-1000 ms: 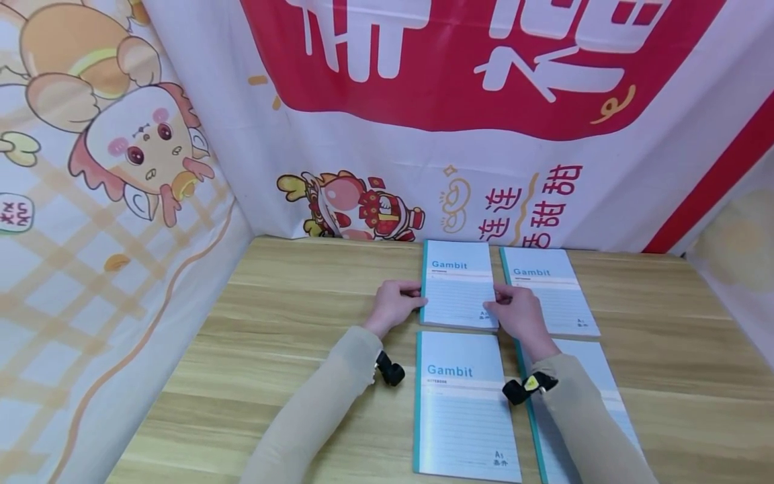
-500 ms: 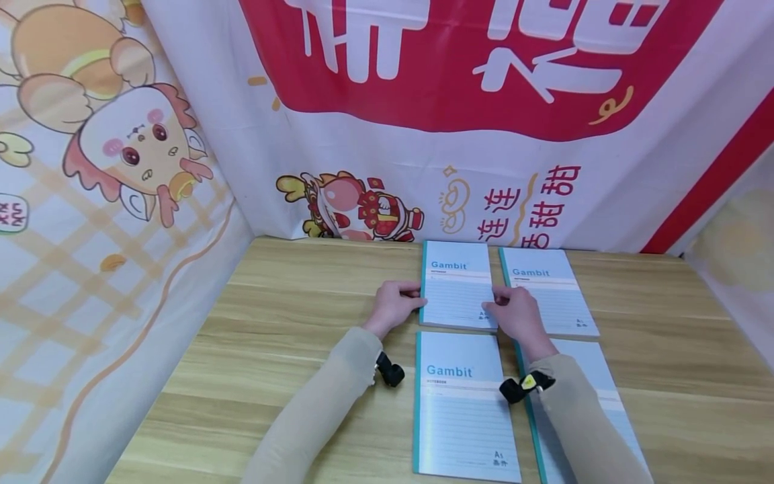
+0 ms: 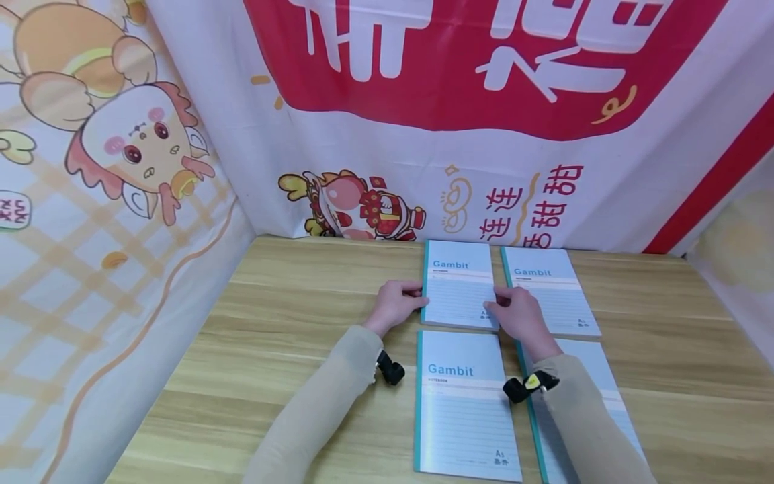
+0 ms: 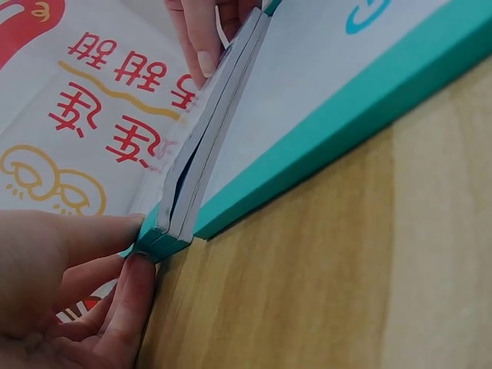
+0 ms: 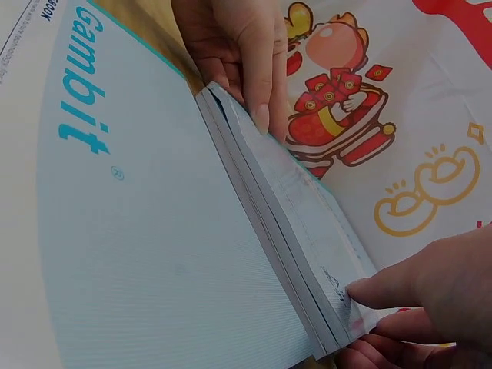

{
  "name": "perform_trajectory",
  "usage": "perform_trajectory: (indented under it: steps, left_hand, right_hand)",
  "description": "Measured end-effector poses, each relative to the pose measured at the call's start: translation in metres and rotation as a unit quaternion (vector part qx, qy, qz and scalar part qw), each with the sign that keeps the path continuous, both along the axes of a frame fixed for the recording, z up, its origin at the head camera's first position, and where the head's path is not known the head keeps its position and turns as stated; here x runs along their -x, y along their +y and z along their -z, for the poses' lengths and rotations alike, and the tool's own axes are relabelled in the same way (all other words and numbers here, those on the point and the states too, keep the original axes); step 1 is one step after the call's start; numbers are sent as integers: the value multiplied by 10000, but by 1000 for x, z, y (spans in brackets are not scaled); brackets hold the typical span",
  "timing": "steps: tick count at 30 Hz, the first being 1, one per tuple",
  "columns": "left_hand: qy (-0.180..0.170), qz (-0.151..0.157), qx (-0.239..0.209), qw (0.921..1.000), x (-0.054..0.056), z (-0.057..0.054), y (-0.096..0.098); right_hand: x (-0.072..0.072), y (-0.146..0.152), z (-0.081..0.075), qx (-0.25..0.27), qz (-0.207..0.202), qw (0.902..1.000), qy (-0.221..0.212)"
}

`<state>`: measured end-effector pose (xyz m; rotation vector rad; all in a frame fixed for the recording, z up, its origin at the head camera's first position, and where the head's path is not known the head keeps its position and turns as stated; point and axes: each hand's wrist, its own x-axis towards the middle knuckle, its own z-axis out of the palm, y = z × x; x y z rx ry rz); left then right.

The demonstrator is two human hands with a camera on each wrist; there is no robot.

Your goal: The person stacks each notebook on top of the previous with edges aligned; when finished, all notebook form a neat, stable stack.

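At the back of the table, a small stack of pale blue Gambit notebooks point(image 3: 461, 279) with teal spines lies between my two hands. My left hand point(image 3: 394, 306) pinches the spine side near its lower corner; in the left wrist view the thumb is on top and curled fingers point(image 4: 127, 307) are against the side. The right hand point(image 3: 521, 314) holds the opposite edge, its thumb point(image 5: 384, 288) on the cover near the corner. In the wrist views, layered page edges point(image 5: 265, 219) show more than one notebook, with a narrow gap between covers.
Directly in front lies another Gambit notebook point(image 3: 465, 410). To the right are a back notebook point(image 3: 553, 286) and a front one point(image 3: 595, 366), the latter partly under my right sleeve point(image 3: 589, 410). A printed cloth point(image 3: 363, 134) hangs behind the wooden table point(image 3: 290, 282).
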<state>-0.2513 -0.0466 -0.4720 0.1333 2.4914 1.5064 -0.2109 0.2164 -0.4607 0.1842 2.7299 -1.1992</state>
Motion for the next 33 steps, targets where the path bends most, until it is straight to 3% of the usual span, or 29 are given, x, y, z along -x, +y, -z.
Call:
perform_trajectory:
  steps: [16,25,33]
  left_hand:
    - [139,-123,-202,9996,-1,3,6]
    - [-157,-349,-546,9978,-7,1,2]
    - [-233,-205,-788,9964,-16,-5,-11]
  right_hand:
    - [-1,1,0,209,231,9995,-110]
    - [-7,0,1,377,326,9987,-118]
    - [-20,3,-12,506,480,9969,-362]
